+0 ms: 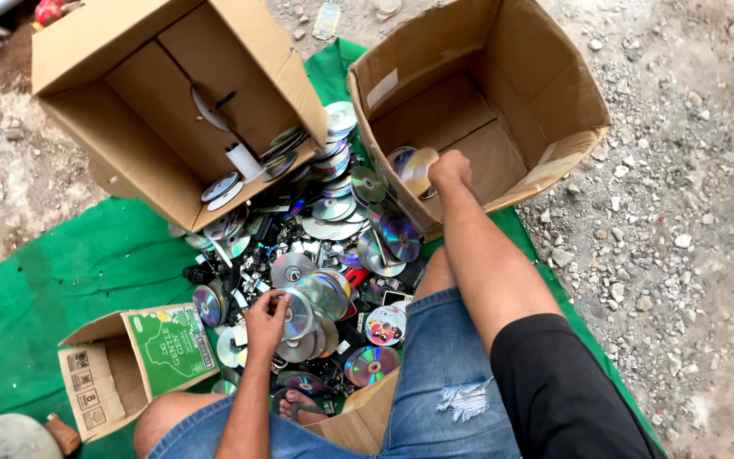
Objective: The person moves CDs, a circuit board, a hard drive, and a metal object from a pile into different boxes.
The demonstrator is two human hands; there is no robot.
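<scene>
Right hand [449, 167] — pinching a disc [419, 170] over the right box [554, 161] | left hand [265, 319] — fingers closed on a disc [297, 314] atop the pile [333, 246], nearer it.

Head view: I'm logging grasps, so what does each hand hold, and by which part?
Right hand holds a disc by its edge over the right box. Left hand pinches a disc at its rim.

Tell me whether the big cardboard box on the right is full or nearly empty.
Nearly empty. The right box shows mostly bare cardboard floor, with only a few discs near its front wall, where the right hand reaches in.
</scene>
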